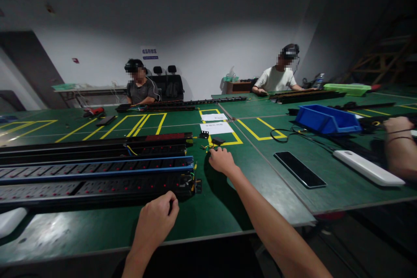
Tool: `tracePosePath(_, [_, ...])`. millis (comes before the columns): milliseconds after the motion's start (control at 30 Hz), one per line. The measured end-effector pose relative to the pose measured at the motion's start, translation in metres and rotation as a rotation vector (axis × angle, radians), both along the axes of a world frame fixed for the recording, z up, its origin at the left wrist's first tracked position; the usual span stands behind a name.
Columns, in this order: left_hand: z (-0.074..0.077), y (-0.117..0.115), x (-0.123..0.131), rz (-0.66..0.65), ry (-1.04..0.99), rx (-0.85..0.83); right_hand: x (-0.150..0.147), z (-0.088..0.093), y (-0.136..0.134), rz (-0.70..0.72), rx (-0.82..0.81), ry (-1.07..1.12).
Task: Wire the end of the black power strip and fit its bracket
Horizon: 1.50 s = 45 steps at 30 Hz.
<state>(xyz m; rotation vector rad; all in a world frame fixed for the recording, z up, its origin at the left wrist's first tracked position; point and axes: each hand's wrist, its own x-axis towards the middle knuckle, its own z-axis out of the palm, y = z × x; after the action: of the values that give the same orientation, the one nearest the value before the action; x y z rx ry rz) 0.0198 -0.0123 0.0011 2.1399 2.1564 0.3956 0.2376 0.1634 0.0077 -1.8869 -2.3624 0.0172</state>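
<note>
My left hand (158, 219) is loosely curled above the front of the table, just before the nearest power strip (124, 186); nothing shows in its fingers. My right hand (223, 160) reaches farther forward, fingers bent down at a few small parts with yellow-green wire (208, 147). Whatever its fingertips pinch is hidden. Behind that hand lie a small black block (218, 140) and a black bracket (204, 134). Beside the nearest strip runs a blue-edged power strip (97, 167), and both have wires at their right ends.
Right of my arm lie a phone (299, 169), a white power bank (368, 167) and a blue bin (327, 118). A neighbour's hand (399, 128) is at the right edge. Paper labels (216, 127) lie ahead. Two people sit across the green table (260, 156).
</note>
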Motion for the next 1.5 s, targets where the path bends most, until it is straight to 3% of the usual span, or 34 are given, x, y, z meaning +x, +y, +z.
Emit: tracePosePath(1500, [-0.0041, 0.0013, -0.0012, -0.002, -0.02, 0.008, 0.0003, 0.0022, -0.0005, 0.001, -0.021, -0.002])
